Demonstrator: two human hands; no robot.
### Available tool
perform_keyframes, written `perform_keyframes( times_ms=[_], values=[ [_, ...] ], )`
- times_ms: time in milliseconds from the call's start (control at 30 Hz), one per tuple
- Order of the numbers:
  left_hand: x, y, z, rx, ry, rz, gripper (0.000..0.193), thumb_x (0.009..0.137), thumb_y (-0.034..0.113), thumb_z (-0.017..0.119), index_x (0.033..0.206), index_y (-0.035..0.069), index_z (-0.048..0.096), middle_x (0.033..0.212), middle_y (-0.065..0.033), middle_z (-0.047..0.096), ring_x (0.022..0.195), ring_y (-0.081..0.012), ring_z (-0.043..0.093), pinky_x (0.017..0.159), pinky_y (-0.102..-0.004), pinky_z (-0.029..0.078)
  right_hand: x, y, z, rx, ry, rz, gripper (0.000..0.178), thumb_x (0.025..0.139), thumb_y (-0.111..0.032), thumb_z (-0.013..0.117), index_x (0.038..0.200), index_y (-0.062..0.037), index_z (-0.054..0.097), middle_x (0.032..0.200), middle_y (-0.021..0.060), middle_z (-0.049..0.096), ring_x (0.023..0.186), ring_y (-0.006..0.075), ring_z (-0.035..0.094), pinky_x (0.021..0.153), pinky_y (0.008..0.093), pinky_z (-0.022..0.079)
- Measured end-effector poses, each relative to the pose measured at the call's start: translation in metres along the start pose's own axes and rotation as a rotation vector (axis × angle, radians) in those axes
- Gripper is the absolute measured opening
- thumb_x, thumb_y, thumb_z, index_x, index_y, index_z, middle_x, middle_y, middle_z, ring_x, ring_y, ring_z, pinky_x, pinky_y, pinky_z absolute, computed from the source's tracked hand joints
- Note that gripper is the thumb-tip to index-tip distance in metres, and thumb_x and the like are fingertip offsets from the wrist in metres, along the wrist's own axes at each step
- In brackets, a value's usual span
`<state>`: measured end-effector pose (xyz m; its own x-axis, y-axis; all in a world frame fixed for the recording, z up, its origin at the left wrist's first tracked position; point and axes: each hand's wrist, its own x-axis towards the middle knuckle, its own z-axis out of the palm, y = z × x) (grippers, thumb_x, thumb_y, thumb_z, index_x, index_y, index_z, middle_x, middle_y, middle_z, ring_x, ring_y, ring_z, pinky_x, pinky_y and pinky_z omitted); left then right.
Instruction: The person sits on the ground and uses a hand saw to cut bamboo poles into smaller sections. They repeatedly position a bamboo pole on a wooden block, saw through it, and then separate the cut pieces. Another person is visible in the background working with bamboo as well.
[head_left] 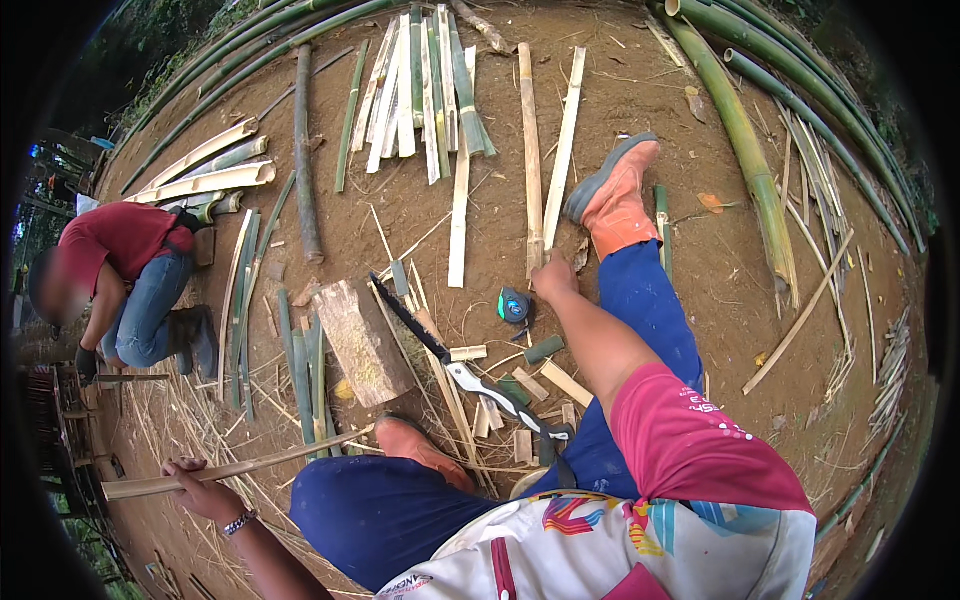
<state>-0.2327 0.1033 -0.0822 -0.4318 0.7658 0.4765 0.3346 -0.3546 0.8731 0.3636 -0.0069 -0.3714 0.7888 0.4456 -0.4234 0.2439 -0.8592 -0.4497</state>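
- Bare brown earth [640, 120] is under us, and it is covered with split bamboo slats [420, 80] and long green bamboo poles [745, 140] at the edges.
- Our left hand [195, 485] is closed around a long pale bamboo strip [240, 468], which lies almost level and points toward the wooden chopping block [362, 340].
- Our right hand [553, 277] reaches forward and touches the lower end of a bamboo slat [531, 150] on the ground; we cannot tell if the fingers really grip it.
- Just beside this hand lies a small tape measure [514, 305] (dark with a blue-green part).
- Between our legs a machete [455, 365] rests on bamboo offcuts, near the block.
- Our right foot wears an orange boot [618, 195].
- At the left, well apart from us, another person [125, 275] in a red shirt crouches.
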Motion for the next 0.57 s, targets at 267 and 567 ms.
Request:
perform_keyframes(
  times_ms=[267, 567],
  values=[
    [-0.024, -0.024, 0.023, 0.003, -0.035, -0.062, 0.025, 0.107, 0.028, 0.054, 0.106, 0.004, 0.055, 0.084, -0.0016, 0.052, 0.072, -0.0109, 0.050, 0.068, -0.0280, 0.045, -0.004, -0.052, 0.006, 0.097, -0.067, -0.013, 0.071, 0.086, -0.032, 0.076, 0.147, -0.0138, 0.043, 0.146, 0.0200, 0.046, 0.137, 0.0362, 0.047, 0.113, 0.0454, 0.041],
    [-0.022, -0.055, 0.021, 0.097, -0.113, -0.060, 0.030, 0.103, 0.032, 0.062, 0.117, 0.006, 0.054, 0.084, -0.0034, 0.054, 0.072, -0.0116, 0.052, 0.068, -0.0282, 0.047, 0.026, -0.016, 0.015, 0.163, 0.067, 0.128, 0.079, 0.085, -0.025, 0.076, 0.152, -0.0192, 0.035, 0.142, 0.0127, 0.044, 0.135, 0.0331, 0.044, 0.115, 0.0463, 0.036]
  ],
)
